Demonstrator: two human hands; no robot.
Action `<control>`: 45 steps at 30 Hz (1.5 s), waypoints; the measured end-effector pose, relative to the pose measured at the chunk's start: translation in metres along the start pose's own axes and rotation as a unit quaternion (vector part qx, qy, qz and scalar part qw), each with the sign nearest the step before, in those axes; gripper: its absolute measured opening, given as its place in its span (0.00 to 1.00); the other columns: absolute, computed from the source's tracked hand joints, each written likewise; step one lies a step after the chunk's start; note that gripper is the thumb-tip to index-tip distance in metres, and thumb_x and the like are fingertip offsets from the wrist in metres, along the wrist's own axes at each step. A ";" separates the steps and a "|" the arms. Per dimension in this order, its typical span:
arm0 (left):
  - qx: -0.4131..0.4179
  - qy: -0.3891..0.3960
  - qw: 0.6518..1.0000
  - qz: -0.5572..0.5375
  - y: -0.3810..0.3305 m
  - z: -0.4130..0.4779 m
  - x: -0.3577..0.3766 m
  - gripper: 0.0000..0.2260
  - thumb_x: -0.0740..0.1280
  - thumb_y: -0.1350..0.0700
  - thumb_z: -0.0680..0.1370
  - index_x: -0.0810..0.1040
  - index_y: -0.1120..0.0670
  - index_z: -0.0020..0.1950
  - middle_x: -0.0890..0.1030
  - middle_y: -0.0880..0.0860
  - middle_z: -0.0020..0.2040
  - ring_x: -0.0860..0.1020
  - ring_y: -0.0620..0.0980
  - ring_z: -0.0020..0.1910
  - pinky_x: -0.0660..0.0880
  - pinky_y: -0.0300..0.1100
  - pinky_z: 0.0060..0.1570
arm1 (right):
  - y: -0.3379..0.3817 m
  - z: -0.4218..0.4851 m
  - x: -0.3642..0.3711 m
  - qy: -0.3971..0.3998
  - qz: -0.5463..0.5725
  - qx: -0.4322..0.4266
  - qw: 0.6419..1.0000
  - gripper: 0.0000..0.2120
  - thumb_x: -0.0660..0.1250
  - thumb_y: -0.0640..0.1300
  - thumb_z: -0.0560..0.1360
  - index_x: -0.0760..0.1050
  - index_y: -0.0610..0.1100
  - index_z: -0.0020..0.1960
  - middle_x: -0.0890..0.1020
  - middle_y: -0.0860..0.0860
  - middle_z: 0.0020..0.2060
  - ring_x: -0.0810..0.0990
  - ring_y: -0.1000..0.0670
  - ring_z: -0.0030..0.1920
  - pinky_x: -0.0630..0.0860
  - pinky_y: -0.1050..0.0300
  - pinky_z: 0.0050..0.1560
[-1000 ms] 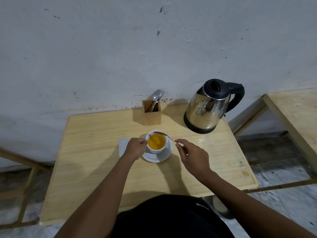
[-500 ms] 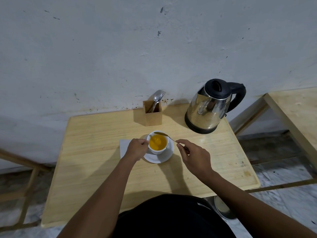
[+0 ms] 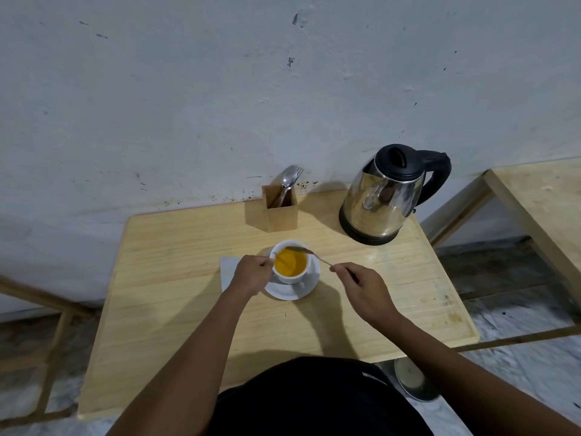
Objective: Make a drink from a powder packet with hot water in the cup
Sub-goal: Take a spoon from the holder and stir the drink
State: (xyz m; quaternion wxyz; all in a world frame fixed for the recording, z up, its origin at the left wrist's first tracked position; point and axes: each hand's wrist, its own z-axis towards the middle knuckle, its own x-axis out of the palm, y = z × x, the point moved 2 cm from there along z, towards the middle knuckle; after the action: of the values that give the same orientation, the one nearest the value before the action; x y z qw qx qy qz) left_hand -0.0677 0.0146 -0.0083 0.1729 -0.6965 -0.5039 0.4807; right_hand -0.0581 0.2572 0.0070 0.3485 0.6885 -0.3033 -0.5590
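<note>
Cup (image 3: 292, 278), filled with orange drink, is seen on a saucer (image 3: 297, 293) near the middle of the table (image 3: 176, 278). Its side is gripped by the left hand (image 3: 253, 273); a spoon (image 3: 309, 253) is pinched by the right hand (image 3: 361, 286), bowl over the rim.

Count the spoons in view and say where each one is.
2. One spoon is pinched in the right hand, its bowl over the cup's far rim. The other spoon stands in the wooden holder, beside a fork; the holder may hide more.
</note>
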 end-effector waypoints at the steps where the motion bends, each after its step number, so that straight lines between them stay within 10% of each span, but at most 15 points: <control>1: 0.003 0.001 1.000 0.002 0.000 0.000 0.000 0.10 0.61 0.55 0.80 0.75 0.56 0.40 0.75 0.59 0.34 0.70 0.51 0.30 0.67 0.43 0.33 | -0.004 0.001 -0.001 -0.004 0.038 0.020 0.999 0.11 0.61 0.48 0.81 0.82 0.49 0.52 0.80 0.65 0.33 0.78 0.61 0.38 0.73 0.60 0.42; 7: 0.002 0.001 1.000 0.004 -0.001 0.000 0.000 0.09 0.61 0.55 0.80 0.75 0.55 0.41 0.76 0.59 0.34 0.72 0.53 0.31 0.69 0.44 0.33 | -0.029 0.003 -0.003 -0.052 0.155 0.110 0.980 0.08 0.59 0.43 0.81 0.77 0.45 0.48 0.75 0.52 0.36 0.72 0.52 0.36 0.68 0.55 0.39; 25: -0.001 -0.014 1.000 0.014 -0.003 0.001 0.002 0.14 0.61 0.54 0.80 0.80 0.60 0.59 0.80 0.57 0.42 0.77 0.54 0.40 0.69 0.40 0.30 | -0.058 0.020 0.029 -0.058 -0.103 0.212 0.970 0.11 0.60 0.55 0.77 0.78 0.52 0.50 0.79 0.56 0.39 0.78 0.50 0.41 0.71 0.56 0.41; 45: 0.001 -0.006 1.000 0.020 -0.002 0.001 0.001 0.12 0.61 0.55 0.80 0.81 0.58 0.44 0.73 0.51 0.28 0.70 0.47 0.28 0.65 0.38 0.27 | -0.051 0.022 0.030 -0.023 -0.191 0.142 0.971 0.07 0.61 0.55 0.77 0.74 0.55 0.49 0.80 0.57 0.39 0.77 0.51 0.40 0.70 0.57 0.39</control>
State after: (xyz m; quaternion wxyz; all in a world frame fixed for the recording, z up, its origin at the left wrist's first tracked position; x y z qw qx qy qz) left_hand -0.0692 0.0163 -0.0080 0.1613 -0.7034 -0.4903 0.4886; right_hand -0.0721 0.2596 -0.0545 0.1269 0.7633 -0.2502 -0.5820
